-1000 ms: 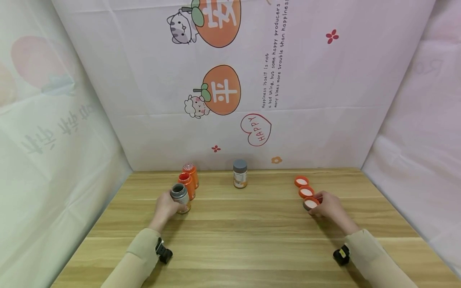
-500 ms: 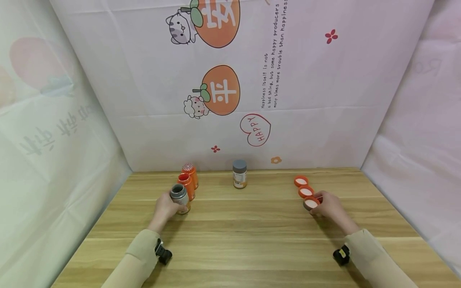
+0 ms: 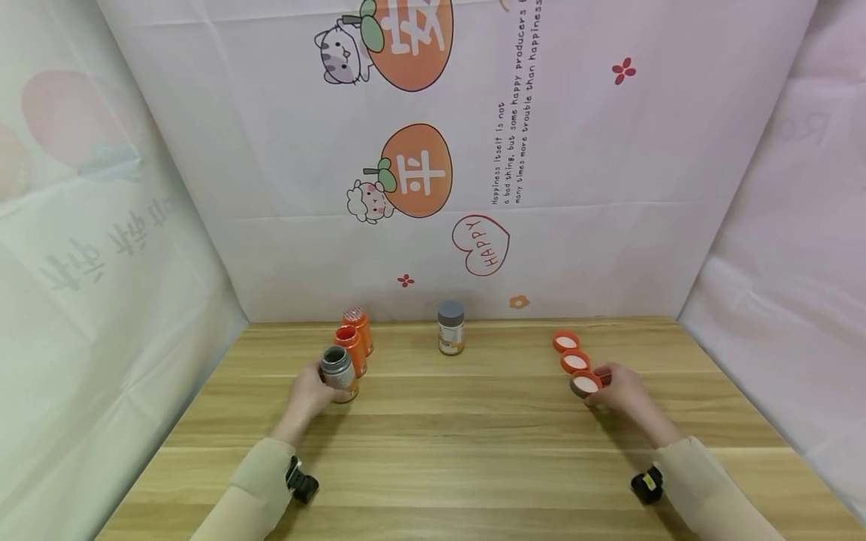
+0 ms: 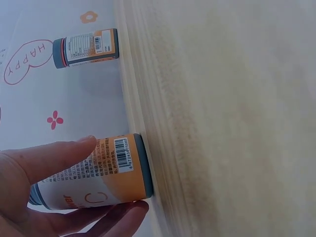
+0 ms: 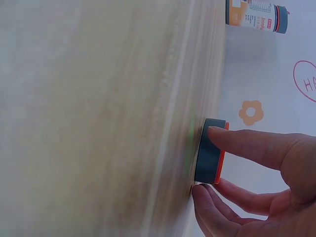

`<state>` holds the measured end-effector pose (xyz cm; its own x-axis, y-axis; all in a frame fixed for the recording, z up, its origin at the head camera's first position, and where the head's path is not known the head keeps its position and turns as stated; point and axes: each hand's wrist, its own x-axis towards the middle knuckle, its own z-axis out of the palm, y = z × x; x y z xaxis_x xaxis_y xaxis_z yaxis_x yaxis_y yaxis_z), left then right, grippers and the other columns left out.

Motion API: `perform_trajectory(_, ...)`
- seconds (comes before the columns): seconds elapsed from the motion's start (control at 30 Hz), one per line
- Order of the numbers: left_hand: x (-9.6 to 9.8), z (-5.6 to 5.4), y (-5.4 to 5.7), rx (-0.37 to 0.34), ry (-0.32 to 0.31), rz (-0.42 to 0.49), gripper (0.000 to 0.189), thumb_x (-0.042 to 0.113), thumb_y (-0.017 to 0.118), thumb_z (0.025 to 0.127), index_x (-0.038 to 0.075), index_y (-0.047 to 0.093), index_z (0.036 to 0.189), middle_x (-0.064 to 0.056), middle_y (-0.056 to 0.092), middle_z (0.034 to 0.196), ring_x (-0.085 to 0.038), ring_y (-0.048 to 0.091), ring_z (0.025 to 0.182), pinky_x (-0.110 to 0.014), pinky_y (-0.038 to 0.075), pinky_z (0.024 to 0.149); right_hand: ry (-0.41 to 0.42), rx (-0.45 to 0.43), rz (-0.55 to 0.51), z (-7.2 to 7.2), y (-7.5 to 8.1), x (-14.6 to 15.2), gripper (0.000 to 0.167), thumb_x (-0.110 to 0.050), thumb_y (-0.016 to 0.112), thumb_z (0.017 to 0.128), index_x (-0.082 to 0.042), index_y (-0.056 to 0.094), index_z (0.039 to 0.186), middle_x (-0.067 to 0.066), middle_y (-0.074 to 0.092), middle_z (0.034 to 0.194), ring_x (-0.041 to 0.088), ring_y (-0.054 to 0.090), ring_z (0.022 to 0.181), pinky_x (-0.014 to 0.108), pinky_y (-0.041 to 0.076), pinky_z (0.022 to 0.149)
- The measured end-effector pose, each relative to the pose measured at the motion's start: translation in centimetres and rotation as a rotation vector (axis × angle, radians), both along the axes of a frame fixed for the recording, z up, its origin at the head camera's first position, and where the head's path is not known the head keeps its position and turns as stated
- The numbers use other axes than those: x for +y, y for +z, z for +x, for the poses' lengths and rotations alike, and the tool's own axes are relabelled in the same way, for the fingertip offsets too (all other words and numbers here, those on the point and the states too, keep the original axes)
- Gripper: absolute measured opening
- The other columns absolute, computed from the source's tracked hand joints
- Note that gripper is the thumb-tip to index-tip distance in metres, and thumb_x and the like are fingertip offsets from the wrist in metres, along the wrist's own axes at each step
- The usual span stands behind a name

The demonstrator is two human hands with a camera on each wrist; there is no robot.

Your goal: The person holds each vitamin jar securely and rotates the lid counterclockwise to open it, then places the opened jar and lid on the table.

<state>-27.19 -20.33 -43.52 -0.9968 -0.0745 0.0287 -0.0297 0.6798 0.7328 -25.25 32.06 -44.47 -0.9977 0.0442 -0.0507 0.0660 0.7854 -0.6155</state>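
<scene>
My left hand (image 3: 313,391) grips an uncapped grey-necked jar (image 4: 106,173), thumb on one side and fingers on the other. The jar stands upright on the table, front of a row with an open orange jar (image 3: 350,348) and another orange jar (image 3: 358,329) behind it. On the right, my right hand (image 3: 619,391) pinches a grey lid with an orange rim (image 5: 211,153) between thumb and fingers. That lid lies on the table, its white inside facing up. Behind it in line lie two orange lids, a nearer one (image 3: 575,361) and a farther one (image 3: 565,342).
A capped jar with a grey lid (image 3: 451,328) stands at the back middle, near the printed cloth wall (image 3: 575,248). White cloth hangs on both sides of the wooden table (image 3: 460,451). A small camera is strapped to each wrist.
My right hand has shifted slightly toward the right and nearer me, still at the grey lid. The left hand and its jar stay in place.
</scene>
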Motion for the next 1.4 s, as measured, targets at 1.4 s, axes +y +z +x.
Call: perform_trajectory(1.4, 1.1, 5.0, 0.6, 0.033, -0.081, -0.272, 0.023, 0.026, 0.068, 0.082, 0.006, 0.072, 0.093, -0.009, 0.071, 0.094, -0.025, 0.064, 0.087, -0.044, 0.05, 0.075, 0.053, 0.05, 0.197, 4.4, 0.6, -1.0, 0.046, -0.034, 0.062, 0.089, 0.007, 0.064, 0.109, 0.019, 0.067, 0.097, 0.034, 0.062, 0.09, 0.05, 0.049, 0.076)
